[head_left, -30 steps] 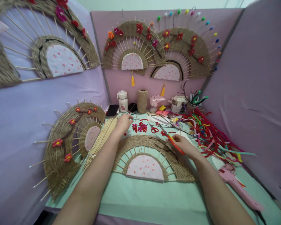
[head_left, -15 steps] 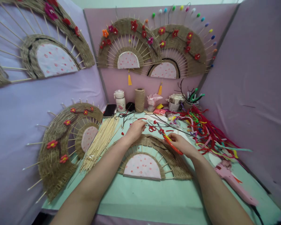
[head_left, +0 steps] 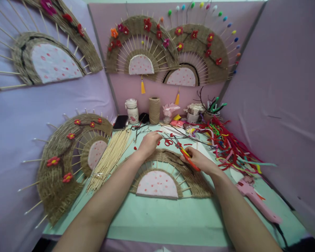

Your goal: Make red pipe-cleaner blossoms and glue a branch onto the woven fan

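My right hand (head_left: 198,159) holds scissors (head_left: 189,161) with orange-red and yellow handles, the blades pointing away and to the left. My left hand (head_left: 150,142) is closed in a pinch close to the blade tips; what sits between its fingertips is too small to make out. Below both hands lies a woven twine fan (head_left: 170,155) with a dotted half-round centre (head_left: 157,183). Red flower-like pieces (head_left: 168,142) and thin dark twigs (head_left: 191,135) lie just beyond the hands.
On the left are a bundle of thin sticks (head_left: 111,154) and a flowered fan (head_left: 60,168). Tangled pipe cleaners (head_left: 228,143) and a pink glue gun (head_left: 259,201) lie right. A phone (head_left: 120,122), bottle (head_left: 132,111) and twine spool (head_left: 154,111) line the back.
The whole view has shifted slightly, so things appear a little further left and up. Both hands keep nearly the same places over the fan, and the scissors stay in my right hand.
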A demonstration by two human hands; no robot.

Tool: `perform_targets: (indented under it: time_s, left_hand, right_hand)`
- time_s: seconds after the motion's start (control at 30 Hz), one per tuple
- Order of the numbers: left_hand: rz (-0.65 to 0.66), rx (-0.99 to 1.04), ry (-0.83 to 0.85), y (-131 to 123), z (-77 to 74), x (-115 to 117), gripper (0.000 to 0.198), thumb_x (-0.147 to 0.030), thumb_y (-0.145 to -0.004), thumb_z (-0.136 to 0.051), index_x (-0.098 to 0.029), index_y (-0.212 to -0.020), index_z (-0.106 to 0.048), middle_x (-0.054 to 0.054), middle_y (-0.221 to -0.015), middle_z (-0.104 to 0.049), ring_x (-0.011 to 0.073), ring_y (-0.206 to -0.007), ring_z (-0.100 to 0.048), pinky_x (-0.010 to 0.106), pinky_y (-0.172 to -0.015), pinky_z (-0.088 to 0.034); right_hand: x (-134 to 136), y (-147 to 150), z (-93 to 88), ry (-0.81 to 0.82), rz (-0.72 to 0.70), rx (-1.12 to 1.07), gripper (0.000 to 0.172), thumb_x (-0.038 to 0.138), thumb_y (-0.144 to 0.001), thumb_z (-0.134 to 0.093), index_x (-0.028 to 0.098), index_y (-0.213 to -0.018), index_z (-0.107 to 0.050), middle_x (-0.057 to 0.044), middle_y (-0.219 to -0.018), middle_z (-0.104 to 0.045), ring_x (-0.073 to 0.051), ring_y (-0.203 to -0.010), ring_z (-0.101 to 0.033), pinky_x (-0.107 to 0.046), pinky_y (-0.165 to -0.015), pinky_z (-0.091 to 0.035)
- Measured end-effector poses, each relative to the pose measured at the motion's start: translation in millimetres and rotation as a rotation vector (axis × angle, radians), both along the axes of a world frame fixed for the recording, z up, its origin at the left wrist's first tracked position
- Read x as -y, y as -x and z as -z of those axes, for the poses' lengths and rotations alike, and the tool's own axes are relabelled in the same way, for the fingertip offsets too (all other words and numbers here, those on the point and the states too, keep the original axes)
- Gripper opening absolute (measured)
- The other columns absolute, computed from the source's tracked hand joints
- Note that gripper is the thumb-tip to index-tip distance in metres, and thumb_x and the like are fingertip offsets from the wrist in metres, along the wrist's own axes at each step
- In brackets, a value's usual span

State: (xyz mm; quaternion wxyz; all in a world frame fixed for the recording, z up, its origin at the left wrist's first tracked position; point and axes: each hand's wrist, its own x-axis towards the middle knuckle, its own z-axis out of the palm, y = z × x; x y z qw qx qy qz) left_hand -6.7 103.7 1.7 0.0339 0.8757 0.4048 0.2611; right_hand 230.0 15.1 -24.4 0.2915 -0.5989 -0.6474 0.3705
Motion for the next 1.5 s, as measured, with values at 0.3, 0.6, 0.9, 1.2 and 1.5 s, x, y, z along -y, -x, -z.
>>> perform_targets:
  time_s: [0.3,0.6,0.9,1.2,1.5]
  left_hand:
    - [0.001,-0.057,-0.020,-3,0.4,1,0.025,-0.015,-0.091,-0.048,-0.016,-0.091,-0.073,0.008,-0.089,-0.067,0.0197,-0.089,-0.060,0.028,-0.081,-0.044]
    - [-0.005,-0.073,-0.015,-5,0.8,4,0.024,-0.014,-0.091,-0.050,-0.016,-0.087,-0.073,0.007,-0.086,-0.068,0.0194,-0.087,-0.062,0.028,-0.078,-0.045]
    - [0.000,-0.085,-0.002,-5,0.1,3,0.024,-0.013,-0.091,-0.050,-0.015,-0.086,-0.073,0.008,-0.085,-0.068,0.0196,-0.086,-0.061,0.029,-0.078,-0.045]
    - [-0.008,-0.102,0.011,-6,5.4,1,0.024,-0.015,-0.091,-0.049,-0.015,-0.088,-0.073,0.008,-0.086,-0.068,0.0196,-0.086,-0.061,0.029,-0.079,-0.044]
    - [-0.034,-0.163,0.070,-5,2.9,2,0.028,-0.014,-0.090,-0.045,-0.016,-0.086,-0.073,0.009,-0.088,-0.069,0.0198,-0.088,-0.061,0.029,-0.081,-0.045]
  right_hand:
    - [7,6,-20.2,0.020,0.054,0.051,0.045,0.062,-0.070,-0.062,0.018,-0.073,-0.054,0.003,-0.063,-0.052,-0.013,-0.062,-0.043,-0.025,-0.054,-0.030]
    - [7,6,-21.9,0.011,0.065,0.091,0.055,0.073,-0.066,-0.060,0.018,-0.070,-0.056,0.004,-0.057,-0.046,-0.011,-0.057,-0.037,-0.025,-0.052,-0.026]
    - [7,7,-19.6,-0.005,0.071,0.070,0.055,0.072,-0.067,-0.060,0.018,-0.069,-0.055,0.005,-0.056,-0.039,-0.011,-0.056,-0.032,-0.025,-0.051,-0.022]
    - [5,5,-19.7,-0.015,0.070,0.136,0.052,0.071,-0.070,-0.058,0.019,-0.067,-0.054,0.005,-0.056,-0.040,-0.011,-0.056,-0.034,-0.025,-0.051,-0.023]
    - [-4,-8,-2.4,-0.081,0.095,0.229,0.052,0.072,-0.068,-0.058,0.021,-0.066,-0.048,0.004,-0.058,-0.044,-0.012,-0.058,-0.037,-0.025,-0.053,-0.027]
